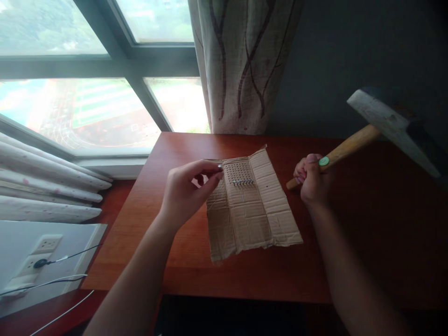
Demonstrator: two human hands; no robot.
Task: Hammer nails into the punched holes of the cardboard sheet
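Observation:
A flattened piece of brown cardboard (250, 207) lies on the reddish wooden table (182, 266). Its upper part has a grid of small holes and a short row of nails (242, 182) standing in it. My left hand (189, 189) hovers at the cardboard's upper left corner, thumb and forefinger pinched on a small nail (220, 166). My right hand (312, 179) is closed around the wooden handle of a hammer (378, 128), whose grey metal head is raised up to the right above the table.
A patterned curtain (241, 60) hangs behind the table beside a large window (87, 84). At lower left a white ledge carries a wall socket (42, 254) with a plugged cable. Folded pale fabric (45, 186) lies at the left.

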